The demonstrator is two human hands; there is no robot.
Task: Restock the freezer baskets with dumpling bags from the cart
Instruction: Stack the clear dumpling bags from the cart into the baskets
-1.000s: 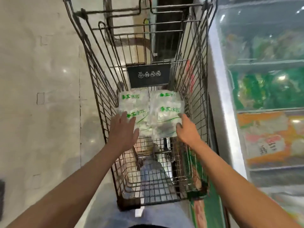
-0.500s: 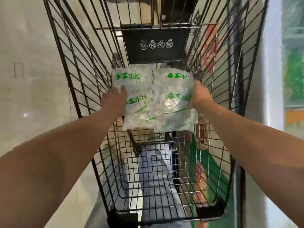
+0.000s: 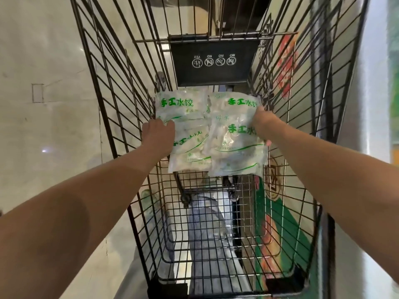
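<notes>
I've raised the dumpling bags [image 3: 210, 132] higher inside the cart [image 3: 121, 100]: 4 bags (2 stacks), clamped between my left hand [image 3: 158, 135] and right hand [image 3: 260, 124].

Glossy pale tile floor [image 3: 49, 130] reflecting a light spot [image 3: 44, 150]

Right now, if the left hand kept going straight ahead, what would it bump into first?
Probably the dumpling bags the left hand already grips; past them, the cart's black panel, though depth is hard to judge.
</notes>
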